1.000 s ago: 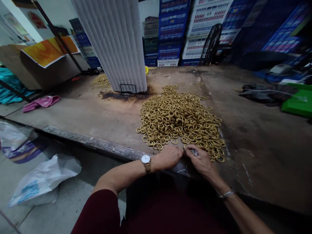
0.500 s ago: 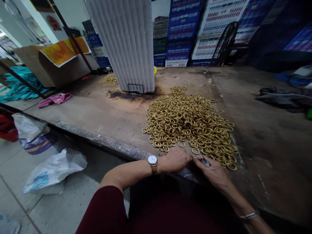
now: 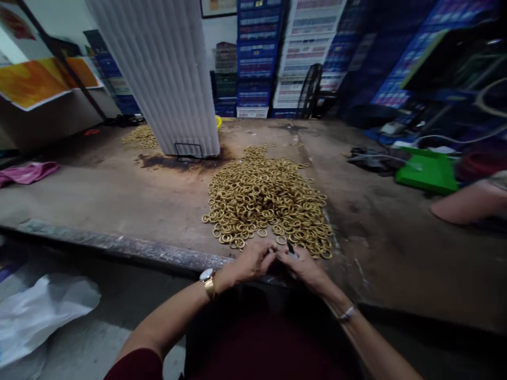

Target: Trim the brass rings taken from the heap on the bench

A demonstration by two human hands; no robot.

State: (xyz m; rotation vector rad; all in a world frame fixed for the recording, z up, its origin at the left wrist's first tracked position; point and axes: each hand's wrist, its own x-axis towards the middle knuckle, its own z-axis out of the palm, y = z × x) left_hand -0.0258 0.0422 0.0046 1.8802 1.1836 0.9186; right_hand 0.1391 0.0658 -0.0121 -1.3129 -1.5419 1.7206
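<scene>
At the table's front edge, my left hand, with a watch on its wrist, is closed in a pinch. What its fingertips hold is too small to make out. My right hand is closed around a small grey tool with a dark tip, its kind unclear, and its fingertips almost meet those of the left. Just beyond both hands spreads a heap of brass-coloured rings, and single rings lie flat near the fingers.
A tall white corrugated panel stands behind the heap, with more rings to its left. A pink cloth lies far left. At right are a green tray and another person's arm. Stacked crates and a fan line the back.
The view has swung right, bringing in the green tray and the other person's arm. My hands stay close together at the heap's front, and the right keeps the small grey tool.
</scene>
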